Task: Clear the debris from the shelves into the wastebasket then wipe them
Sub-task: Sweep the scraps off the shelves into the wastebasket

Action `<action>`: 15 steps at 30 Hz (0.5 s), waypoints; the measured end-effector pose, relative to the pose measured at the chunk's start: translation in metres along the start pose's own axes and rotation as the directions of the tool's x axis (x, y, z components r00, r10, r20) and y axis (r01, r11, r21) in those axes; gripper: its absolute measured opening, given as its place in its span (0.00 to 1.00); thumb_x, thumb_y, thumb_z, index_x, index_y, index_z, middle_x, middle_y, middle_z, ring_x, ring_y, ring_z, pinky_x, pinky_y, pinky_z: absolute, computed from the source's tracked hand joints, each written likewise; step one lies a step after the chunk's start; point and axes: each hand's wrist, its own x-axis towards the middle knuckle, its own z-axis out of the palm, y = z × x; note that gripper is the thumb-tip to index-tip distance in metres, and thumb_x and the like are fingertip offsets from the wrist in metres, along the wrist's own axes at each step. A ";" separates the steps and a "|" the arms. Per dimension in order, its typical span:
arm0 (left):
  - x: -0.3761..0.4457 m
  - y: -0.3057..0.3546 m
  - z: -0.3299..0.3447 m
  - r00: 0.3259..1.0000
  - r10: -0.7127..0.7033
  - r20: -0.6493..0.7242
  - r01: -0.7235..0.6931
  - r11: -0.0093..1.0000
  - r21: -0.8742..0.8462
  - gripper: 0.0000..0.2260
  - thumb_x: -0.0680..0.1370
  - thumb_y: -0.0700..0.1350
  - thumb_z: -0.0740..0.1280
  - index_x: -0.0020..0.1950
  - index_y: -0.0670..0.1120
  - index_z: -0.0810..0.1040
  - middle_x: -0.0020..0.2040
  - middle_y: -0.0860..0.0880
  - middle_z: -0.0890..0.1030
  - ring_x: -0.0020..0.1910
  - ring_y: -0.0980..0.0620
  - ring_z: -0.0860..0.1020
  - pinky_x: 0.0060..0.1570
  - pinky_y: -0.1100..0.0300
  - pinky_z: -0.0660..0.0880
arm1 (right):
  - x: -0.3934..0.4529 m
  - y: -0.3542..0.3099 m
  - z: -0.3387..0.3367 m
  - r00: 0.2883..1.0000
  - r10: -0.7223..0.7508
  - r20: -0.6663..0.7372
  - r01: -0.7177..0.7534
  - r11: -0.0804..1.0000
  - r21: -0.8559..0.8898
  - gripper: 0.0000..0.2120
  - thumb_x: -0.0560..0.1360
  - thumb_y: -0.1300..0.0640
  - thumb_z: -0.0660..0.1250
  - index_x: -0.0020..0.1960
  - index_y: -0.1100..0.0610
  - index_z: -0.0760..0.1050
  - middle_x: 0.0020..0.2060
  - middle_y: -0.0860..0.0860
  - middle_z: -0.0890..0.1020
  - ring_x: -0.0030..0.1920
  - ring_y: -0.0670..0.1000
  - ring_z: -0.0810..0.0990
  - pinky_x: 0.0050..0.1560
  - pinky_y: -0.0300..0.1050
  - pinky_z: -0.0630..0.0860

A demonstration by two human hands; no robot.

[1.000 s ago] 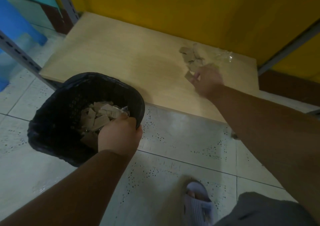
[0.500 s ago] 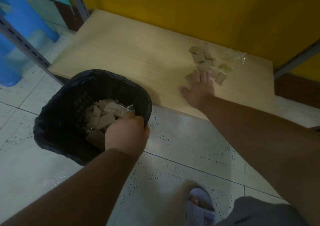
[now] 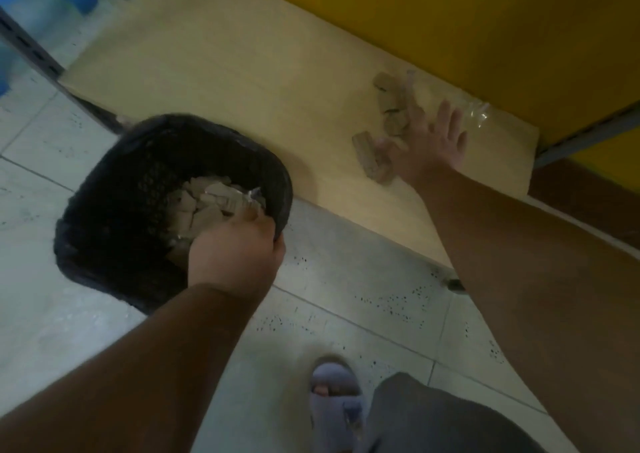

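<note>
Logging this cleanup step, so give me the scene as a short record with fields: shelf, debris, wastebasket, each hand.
shelf: pale wooden board, low, against a yellow wall
debris on shelf: brown cardboard scraps and a clear plastic wrapper, near the right rear
wastebasket: black mesh wastebasket, at the shelf's front edge, partly filled with similar scraps
left hand: left hand grips the wastebasket's rim
right hand: right hand open, fingers spread over the scraps, holding nothing
wiping: no cloth in view
</note>
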 end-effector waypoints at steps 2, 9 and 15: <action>0.000 0.011 0.003 1.000 0.000 0.004 0.000 1.000 -0.029 0.11 0.83 0.55 0.56 0.45 0.51 0.70 0.39 0.55 0.70 0.33 0.58 0.69 0.30 0.63 0.63 | 0.010 0.008 0.000 0.998 0.056 -0.006 -0.056 0.998 0.008 0.43 0.67 0.21 0.46 0.77 0.39 0.47 0.78 0.59 0.41 0.77 0.64 0.37 0.73 0.67 0.43; 0.007 0.020 0.020 0.998 0.018 -0.058 -0.021 0.998 -0.052 0.12 0.82 0.56 0.56 0.41 0.54 0.65 0.38 0.55 0.68 0.31 0.59 0.66 0.28 0.66 0.58 | 0.035 0.020 0.010 0.995 0.097 0.024 -0.099 0.992 0.076 0.46 0.66 0.20 0.44 0.76 0.44 0.56 0.78 0.57 0.50 0.77 0.64 0.45 0.72 0.67 0.52; 0.006 0.019 0.016 0.999 -0.007 -0.053 0.003 0.998 -0.068 0.12 0.82 0.56 0.57 0.41 0.54 0.66 0.36 0.56 0.66 0.31 0.60 0.65 0.29 0.66 0.58 | 0.001 -0.001 0.019 0.991 0.001 -0.132 0.014 0.994 0.112 0.36 0.74 0.29 0.52 0.71 0.53 0.67 0.71 0.56 0.66 0.72 0.60 0.62 0.67 0.57 0.64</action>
